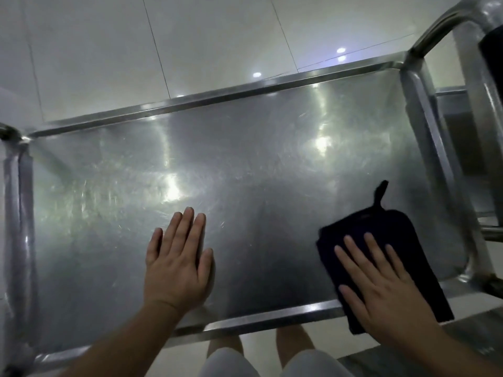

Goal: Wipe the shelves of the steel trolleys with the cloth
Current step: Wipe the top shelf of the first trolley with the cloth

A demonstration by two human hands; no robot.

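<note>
Both hands lie spread flat on the steel shelf (245,159): right hand (381,284) pressing the dark cloth (364,227), left hand (177,262) bare.

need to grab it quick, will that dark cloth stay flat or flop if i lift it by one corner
Probably flops: the dark cloth is folded, soft-edged, and drapes over the shelf rim. Likely light; the right hand presses it flat with spread fingers.
</note>
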